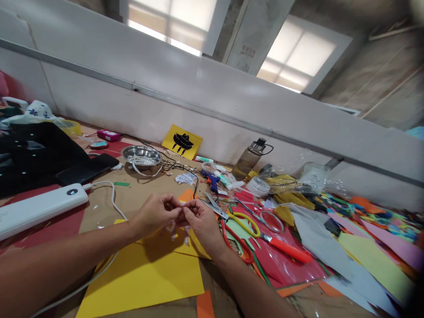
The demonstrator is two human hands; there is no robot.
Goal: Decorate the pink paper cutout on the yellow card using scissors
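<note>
My left hand (161, 213) and my right hand (201, 222) meet at the fingertips over the yellow paper. Both are closed in a pinch. Below the fingers dangles a thin, pale, curled strip (173, 236), whose upper part the fingers hide; its kind is too small to make out. Underneath lies a large yellow sheet (149, 282), with another yellow piece overlapping it. Just right of my right hand are scissors with red handles (245, 254) and scissors with yellow handles (253, 226), their blades pointing toward the wall.
A white power bank (43, 210) with a cable lies left. Behind are a metal bowl (141, 155), a yellow card (195, 143) with a black figure, a blue glue gun (211, 180) and a bottle (249, 159). A red-handled cutter (289, 249) and paper scraps cover the right side.
</note>
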